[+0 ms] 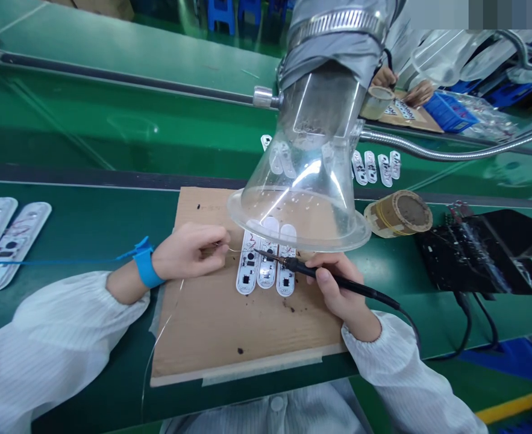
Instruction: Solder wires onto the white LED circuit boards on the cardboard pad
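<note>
My right hand [338, 286] grips a black-handled soldering iron [324, 275], whose fine tip reaches left to the top of a white circuit board [248, 268]. Two more white boards [267, 268] [285, 277] lie beside it on a cardboard sheet [247, 325]. Pinched in my left hand [188, 250] is a thin solder wire [235, 249], and its end comes close to the iron's tip. A blue antistatic wrist strap [144, 265] circles my left wrist. Whether wire and tip touch is too small to tell.
A clear funnel-shaped fume hood [302, 181] hangs low above the boards. A tape roll [399, 214] and black electronics mat [482, 250] sit right; more boards [12, 241] lie left. Across the belt, a co-worker's hands [385, 78] work near a blue crate [449, 111].
</note>
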